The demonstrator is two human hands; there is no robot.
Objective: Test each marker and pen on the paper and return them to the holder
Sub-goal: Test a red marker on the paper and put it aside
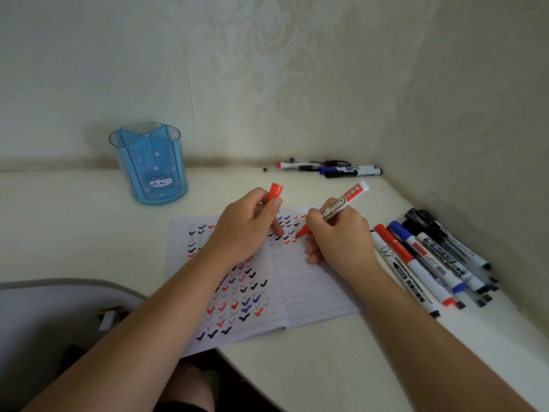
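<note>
Red cap (276,190): lower end hidden inside left hand (246,230).
Red marker (347,199): mid-barrel hidden inside right hand (338,239).
Paper (312,281): some ticks covered by both hands.
Far pens (323,168), 1 o'clock: too small to count.

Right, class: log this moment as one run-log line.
right hand: red marker tip on paper | left hand: holds red cap | other pens: on desk

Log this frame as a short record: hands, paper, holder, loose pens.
left hand: holds red cap, fingertip on lined paper
right hand: grips uncapped red whiteboard marker, tip at paper
marks: red, blue and black ticks
pen holder: blue, back left, no pens visible inside
loose pens: cluster by back wall, cluster right of paper
</note>
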